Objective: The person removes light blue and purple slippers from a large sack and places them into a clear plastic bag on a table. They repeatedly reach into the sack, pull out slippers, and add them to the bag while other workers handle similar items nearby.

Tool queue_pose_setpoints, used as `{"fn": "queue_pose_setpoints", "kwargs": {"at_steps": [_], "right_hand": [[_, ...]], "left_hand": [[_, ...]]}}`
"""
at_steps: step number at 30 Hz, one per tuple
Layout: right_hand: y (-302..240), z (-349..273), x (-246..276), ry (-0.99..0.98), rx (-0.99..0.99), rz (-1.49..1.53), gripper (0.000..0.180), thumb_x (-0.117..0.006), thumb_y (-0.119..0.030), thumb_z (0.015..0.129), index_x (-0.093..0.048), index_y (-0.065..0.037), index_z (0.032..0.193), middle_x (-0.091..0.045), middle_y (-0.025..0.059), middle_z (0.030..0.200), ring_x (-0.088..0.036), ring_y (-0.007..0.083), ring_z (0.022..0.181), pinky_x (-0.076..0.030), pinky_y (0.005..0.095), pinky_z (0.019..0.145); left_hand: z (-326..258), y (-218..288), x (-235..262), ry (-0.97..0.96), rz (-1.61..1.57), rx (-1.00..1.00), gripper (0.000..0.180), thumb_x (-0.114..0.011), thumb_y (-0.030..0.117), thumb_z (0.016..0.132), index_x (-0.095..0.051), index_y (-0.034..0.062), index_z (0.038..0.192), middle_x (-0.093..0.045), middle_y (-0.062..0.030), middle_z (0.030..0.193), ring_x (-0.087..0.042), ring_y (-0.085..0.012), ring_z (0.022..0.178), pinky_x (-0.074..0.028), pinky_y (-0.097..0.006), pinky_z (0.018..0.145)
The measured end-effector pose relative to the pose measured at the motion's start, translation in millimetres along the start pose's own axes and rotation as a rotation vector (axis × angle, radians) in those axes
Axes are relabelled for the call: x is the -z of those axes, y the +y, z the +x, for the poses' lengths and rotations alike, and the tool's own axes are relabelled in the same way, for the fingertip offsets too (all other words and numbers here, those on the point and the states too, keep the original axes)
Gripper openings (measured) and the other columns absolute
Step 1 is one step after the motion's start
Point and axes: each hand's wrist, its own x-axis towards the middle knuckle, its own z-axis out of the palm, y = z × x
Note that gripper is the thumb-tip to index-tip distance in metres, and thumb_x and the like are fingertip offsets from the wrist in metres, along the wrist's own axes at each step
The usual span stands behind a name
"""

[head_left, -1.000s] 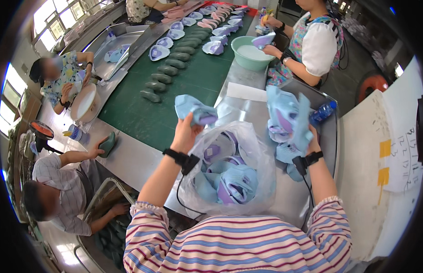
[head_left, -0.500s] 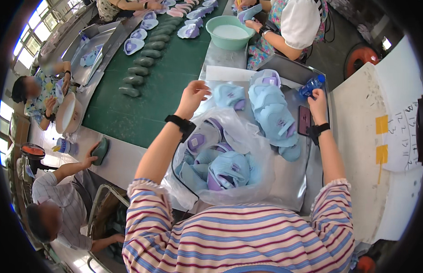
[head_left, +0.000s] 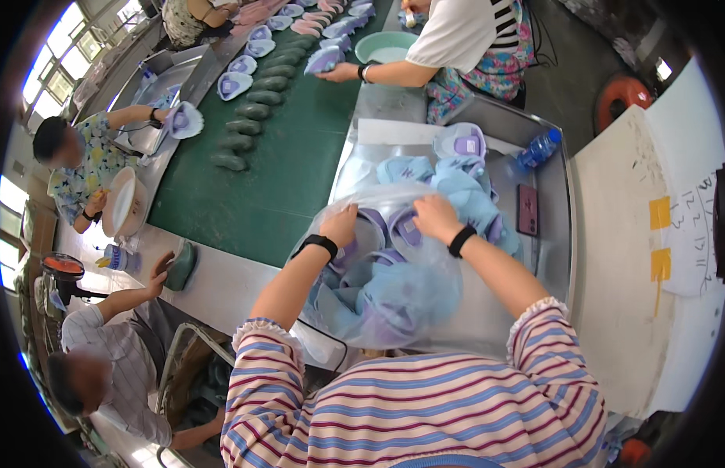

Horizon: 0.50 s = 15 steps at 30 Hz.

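A clear plastic bag [head_left: 447, 290] stands before me on the metal worktop, filled with light blue and purple shoe uppers [head_left: 413, 231]. My left hand [head_left: 341, 225] is closed on the left part of its far rim. On the right part, my right hand [head_left: 437, 218] pinches the film, fingers bent. Thin plastic veils the uppers at the near side of the bag. Just beyond my right hand, a row of stacked light blue uppers [head_left: 464, 191] lies on the metal top. Another blue upper [head_left: 405, 168] rests beyond the bag.
A phone [head_left: 527, 209] and a blue-capped bottle [head_left: 539, 150] are at the right inside the metal edge. Dark green shoe lasts [head_left: 246, 126] line the green conveyor belt [head_left: 292, 156]. Co-workers sit left and far ahead; one person's hand [head_left: 343, 72] holds an upper near a green basin [head_left: 384, 48].
Both my hands have come in to the bag's rim and taken hold of the plastic, the right from beside the bottle. The bag's near side now covers the uppers. Co-workers' arms have moved.
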Motion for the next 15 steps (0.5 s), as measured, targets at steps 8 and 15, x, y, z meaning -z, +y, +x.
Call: {"fn": "queue_pose_setpoints", "kwargs": {"at_steps": [8,15], "right_hand": [[-24.4,-14.6,-52.8,-0.319,-0.137,-0.074,0.058,-0.063,-0.035,0.072,-0.050,0.004,0.113,-0.049,0.0253,0.120,-0.049,0.0386,0.111,-0.046,0.0421,0.086],[-1.6,-23.9,-22.5,-0.430,0.012,0.065,0.033,-0.060,-0.011,0.068,-0.060,0.001,0.099,-0.063,0.0214,0.095,-0.060,0.0364,0.089,-0.047,0.0409,0.080]], "left_hand": [[-22.7,28.5,17.8,0.016,0.068,-0.194,0.020,-0.061,0.007,0.068,-0.063,0.0048,0.087,-0.064,-0.0150,0.084,-0.060,-0.0342,0.085,-0.048,-0.041,0.076],[-72.5,15.4,50.7,0.146,-0.224,-0.328,0.021,-0.055,-0.004,0.069,-0.062,0.0063,0.085,-0.065,-0.0098,0.091,-0.059,-0.0296,0.094,-0.046,-0.040,0.079]]}}
